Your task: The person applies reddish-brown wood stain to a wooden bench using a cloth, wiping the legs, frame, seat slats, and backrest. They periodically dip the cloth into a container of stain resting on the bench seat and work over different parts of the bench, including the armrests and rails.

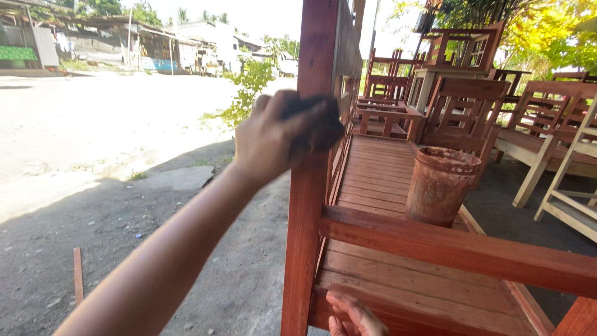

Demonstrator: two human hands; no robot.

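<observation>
Left hand (268, 138) pinches a dark, soft, limp cloth (317, 124) against the bench's upright corner post (309, 186), best gripped bunched; right hand (351, 316) rests flat-fingered on the bench's front edge, holding nothing.

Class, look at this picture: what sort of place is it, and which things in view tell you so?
Probably an open-air furniture workshop or yard beside a road. Red-stained wooden chairs stand in rows, unfinished pale frames sit nearby, and the left hand presses a dark cloth to a bench post near a stained pot.
</observation>
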